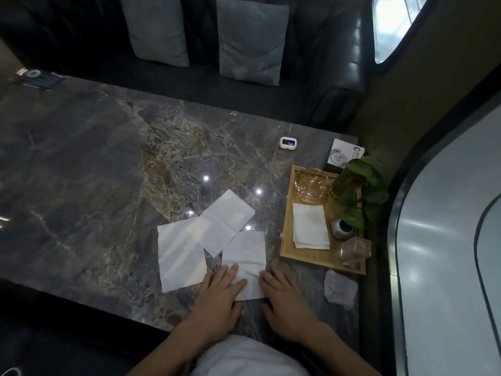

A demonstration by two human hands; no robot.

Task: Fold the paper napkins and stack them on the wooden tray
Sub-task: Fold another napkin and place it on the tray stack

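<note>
While both hands lie flat on marble table (81, 158), left hand (219, 291) presses straight fingers on near napkin (245, 253); right hand (284, 297) touches its right edge, fingers relaxed, gripping nothing. Two more napkins (181, 256) lie overlapping to left. Folded stack (309, 226) sits on wooden tray (306, 257) beside ashtray (311, 185).
</note>
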